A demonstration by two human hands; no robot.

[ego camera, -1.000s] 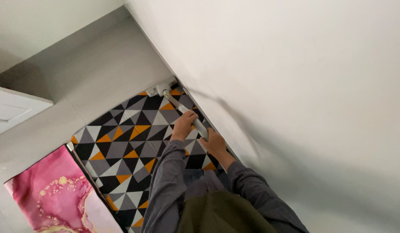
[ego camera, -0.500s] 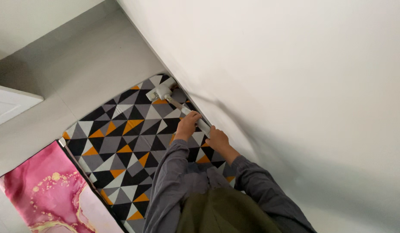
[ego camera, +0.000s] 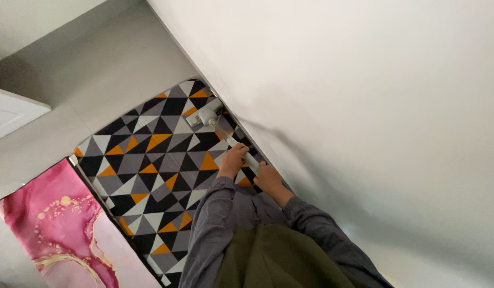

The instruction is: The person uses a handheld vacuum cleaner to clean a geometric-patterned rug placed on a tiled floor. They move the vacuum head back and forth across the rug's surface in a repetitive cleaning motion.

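A rug [ego camera: 151, 160] at the centre of the frame carries a pattern of triangles in black, dark grey, light grey, white and orange. At the lower left lies a mat [ego camera: 60, 229] in marbled pink, deep magenta running to pale rose, with thin gold veins and gold flecks. The floor [ego camera: 97, 69] at the upper left is plain pale grey. The wall [ego camera: 364, 106] filling the right side is off-white, shading to grey toward the lower right. The vacuum head [ego camera: 206, 113] near the top of the rug is white, and its tube [ego camera: 241, 152] is light grey. The sleeves [ego camera: 215, 224] at the bottom are slate grey, and the garment [ego camera: 279, 261] between them is olive green.
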